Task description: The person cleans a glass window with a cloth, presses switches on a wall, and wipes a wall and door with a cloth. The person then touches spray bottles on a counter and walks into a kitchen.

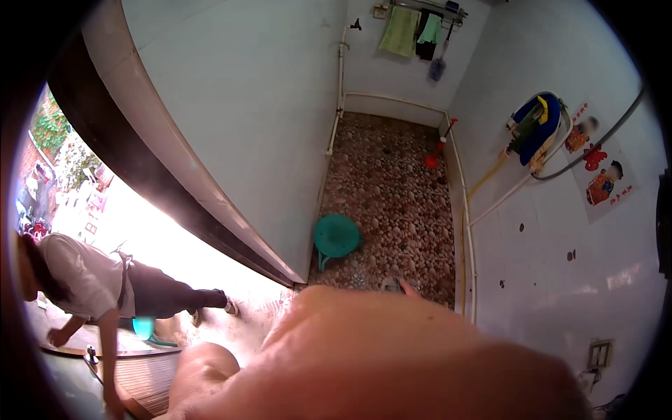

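At far left, a person [77, 269] in a pale cloth shirt leans beside a brown, ribbed panel [148, 378]; centrally, the teal stool [336, 236], smooth and round-topped, stands at the left edge of the pebble-patterned floor [402, 203]. The wearer's hand or forearm [392, 350] fills the lower centre as a rounded, blurred mass of bare skin, nearest the stool in view, but which side it is and whether the fingers grip anything cannot be told. At right, a red, bell-ended plunger [431, 160] stands near the glossy white wall [539, 259], which carries a flat paper print [600, 187].
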Available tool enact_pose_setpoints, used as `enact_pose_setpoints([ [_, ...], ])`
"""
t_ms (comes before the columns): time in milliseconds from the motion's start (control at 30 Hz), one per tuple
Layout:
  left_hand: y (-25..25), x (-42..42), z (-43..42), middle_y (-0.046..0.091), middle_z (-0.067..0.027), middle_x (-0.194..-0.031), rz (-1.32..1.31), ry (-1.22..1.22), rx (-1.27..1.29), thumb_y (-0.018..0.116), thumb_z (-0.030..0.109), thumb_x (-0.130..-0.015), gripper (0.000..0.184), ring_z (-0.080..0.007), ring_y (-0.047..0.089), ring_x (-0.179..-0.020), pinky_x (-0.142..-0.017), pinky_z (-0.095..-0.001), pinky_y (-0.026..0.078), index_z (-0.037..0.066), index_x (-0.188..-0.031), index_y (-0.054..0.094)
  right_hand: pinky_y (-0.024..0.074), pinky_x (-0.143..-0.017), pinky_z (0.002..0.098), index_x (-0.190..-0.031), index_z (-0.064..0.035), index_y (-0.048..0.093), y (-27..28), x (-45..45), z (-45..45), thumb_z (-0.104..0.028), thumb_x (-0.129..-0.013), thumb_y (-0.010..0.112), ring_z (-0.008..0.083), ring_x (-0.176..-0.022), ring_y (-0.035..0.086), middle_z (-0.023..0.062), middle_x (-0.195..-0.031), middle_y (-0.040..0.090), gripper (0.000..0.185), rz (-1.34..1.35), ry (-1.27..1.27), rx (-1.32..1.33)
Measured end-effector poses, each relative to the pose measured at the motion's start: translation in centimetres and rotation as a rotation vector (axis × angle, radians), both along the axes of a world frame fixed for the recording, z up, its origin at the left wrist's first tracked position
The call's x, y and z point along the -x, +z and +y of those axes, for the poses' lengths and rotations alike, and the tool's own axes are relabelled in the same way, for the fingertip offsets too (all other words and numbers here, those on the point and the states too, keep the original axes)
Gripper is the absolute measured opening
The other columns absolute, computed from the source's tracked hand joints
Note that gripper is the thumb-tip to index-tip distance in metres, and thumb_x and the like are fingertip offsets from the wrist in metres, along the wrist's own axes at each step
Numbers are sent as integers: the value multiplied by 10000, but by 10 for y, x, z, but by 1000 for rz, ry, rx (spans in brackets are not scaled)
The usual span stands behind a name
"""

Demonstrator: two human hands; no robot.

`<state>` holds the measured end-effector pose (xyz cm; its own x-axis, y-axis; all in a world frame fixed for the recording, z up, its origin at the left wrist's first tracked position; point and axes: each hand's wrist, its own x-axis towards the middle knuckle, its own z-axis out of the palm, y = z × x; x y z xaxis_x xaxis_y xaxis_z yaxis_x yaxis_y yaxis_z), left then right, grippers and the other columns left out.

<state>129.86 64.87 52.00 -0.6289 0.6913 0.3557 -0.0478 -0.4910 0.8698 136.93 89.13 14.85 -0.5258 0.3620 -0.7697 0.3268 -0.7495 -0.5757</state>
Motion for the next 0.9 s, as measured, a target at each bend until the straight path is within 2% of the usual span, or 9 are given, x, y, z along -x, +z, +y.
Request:
enact_pose_setpoints([
  [167,0,5,-8,557,-89,-1094,-5,-80,26,525,323,-901,342,-185,552,-894,-748,-351,471,33,-1073,584,530,-775,399,-1070,-35,595,-12,3,2,-339,-986,362,250,-846,648,98,-988,653,393,75,-15,130],
  [367,8,59,-36,567,-88,-1125,-30,-610,181,547,299,-898,333,-181,566,-913,-762,-352,486,29,-1088,593,532,-719,377,-1014,-60,627,-43,-4,7,-367,-976,378,220,-790,649,74,-905,667,397,181,-71,265],
  [433,19,60,-14,517,71,-1211,162,-572,75,719,273,-769,50,-124,420,-1118,-998,-294,294,246,-810,721,533,-662,352,-969,-73,637,-58,-10,6,-377,-971,391,198,-747,643,64,-861,666,391,257,13,326],
  [467,2,56,-19,518,118,-1212,200,-440,-109,711,282,-764,140,-128,376,-1173,-1009,-294,261,307,-626,700,533,-662,352,-969,-73,637,-59,-13,4,-377,-971,391,198,-747,643,64,-861,666,391,258,-42,338],
  [600,-37,71,-28,540,102,-956,113,-50,-357,693,314,-749,173,-136,401,-939,-868,-308,312,287,-585,642,520,-563,315,-959,-80,636,-56,-20,-2,-380,-967,400,199,-657,629,63,-812,661,381,291,-121,232],
  [700,-61,57,18,446,-71,-780,-25,849,-270,360,518,-922,534,-222,426,-751,-630,-360,327,-6,-845,431,516,-526,319,-965,-79,634,-65,-25,-6,-373,-965,402,206,-620,625,71,-801,658,375,290,-177,261],
  [767,-100,80,-8,405,-51,-760,-103,556,-205,445,419,-918,405,-199,383,-736,-649,-351,315,35,-797,399,514,-522,323,-955,-78,644,-61,-27,-9,-371,-958,418,197,-625,626,67,-800,660,370,189,-195,233],
  [833,-139,114,-16,367,-44,-776,-47,-121,-357,520,318,-905,306,-183,339,-744,-672,-334,294,37,-826,430,516,-533,320,-948,-76,650,-68,-29,-9,-372,-953,432,192,-628,626,66,-807,664,367,175,-226,241],
  [900,-180,128,-23,352,-37,-775,-233,-96,-272,537,244,-900,244,-176,323,-752,-682,-319,279,48,-806,427,517,-544,317,-942,-75,656,-70,-31,-10,-372,-948,447,188,-630,627,66,-814,668,364,157,-254,246],
])
